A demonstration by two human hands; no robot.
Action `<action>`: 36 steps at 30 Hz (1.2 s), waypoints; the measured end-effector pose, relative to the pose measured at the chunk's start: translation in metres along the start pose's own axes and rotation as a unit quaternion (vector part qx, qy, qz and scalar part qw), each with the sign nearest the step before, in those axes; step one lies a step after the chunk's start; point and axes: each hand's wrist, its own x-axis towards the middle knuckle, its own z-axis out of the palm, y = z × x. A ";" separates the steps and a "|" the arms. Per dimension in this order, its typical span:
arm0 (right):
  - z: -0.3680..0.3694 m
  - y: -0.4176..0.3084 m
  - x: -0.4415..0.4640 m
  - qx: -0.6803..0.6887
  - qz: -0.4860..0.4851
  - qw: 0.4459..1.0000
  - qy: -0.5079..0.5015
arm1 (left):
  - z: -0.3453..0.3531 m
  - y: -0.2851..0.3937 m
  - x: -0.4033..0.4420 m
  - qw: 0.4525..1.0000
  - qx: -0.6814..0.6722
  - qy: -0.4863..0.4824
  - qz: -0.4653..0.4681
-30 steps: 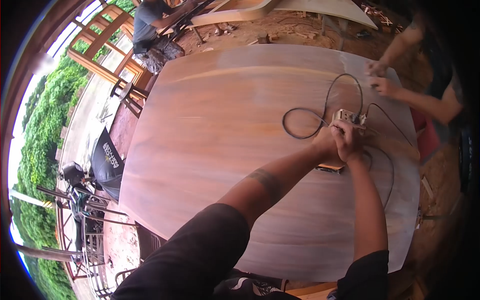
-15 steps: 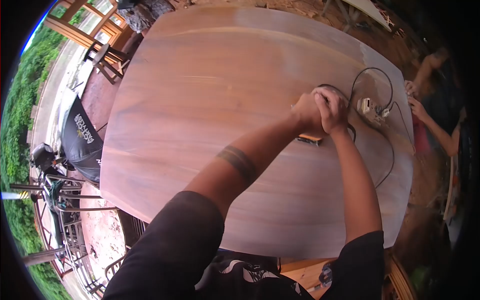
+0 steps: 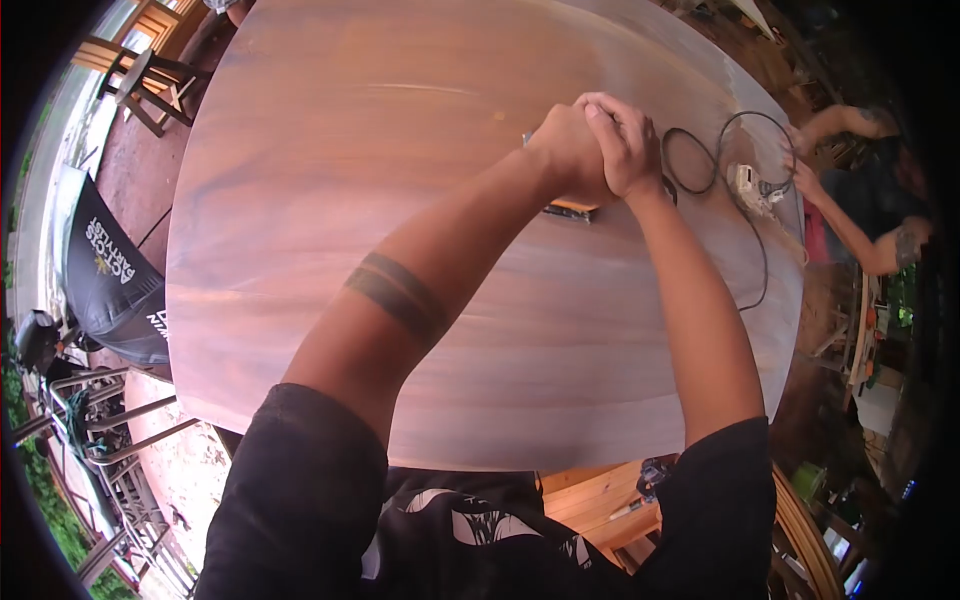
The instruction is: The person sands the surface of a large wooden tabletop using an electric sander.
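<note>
My left hand point(image 3: 570, 148) is closed over an orange-and-black power sander point(image 3: 572, 211) resting on a large wooden tabletop point(image 3: 480, 380). My right hand point(image 3: 628, 142) lies wrapped against and partly over the left one, pressing down on the same sander. Both hands cover most of the tool, so just an orange and black edge shows below them and a small bit at the left. A black cord point(image 3: 690, 190) loops across the wood to the right of my hands, near a white extension outlet point(image 3: 752, 186).
At the tabletop's right edge is another person point(image 3: 850, 190), with hands near the cord. A wooden stool point(image 3: 150, 85) and a black printed cover point(image 3: 110, 270) are on the left. Metal frames point(image 3: 110, 420) stand lower left. Light wooden slats point(image 3: 600, 505) show below the near edge.
My hands and the sander have slid left across the tabletop, away from the outlet. The cord now forms an extra loop. The whole view has shifted too.
</note>
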 end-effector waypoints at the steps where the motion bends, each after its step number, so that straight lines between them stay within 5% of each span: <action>1: 0.006 -0.005 0.003 -0.003 -0.001 1.000 -0.003 | -0.004 -0.006 -0.007 1.000 -0.010 0.027 0.004; 36: 0.232 -0.202 0.073 0.012 -0.063 0.995 -0.074 | -0.150 -0.191 -0.195 0.992 0.057 0.054 -0.097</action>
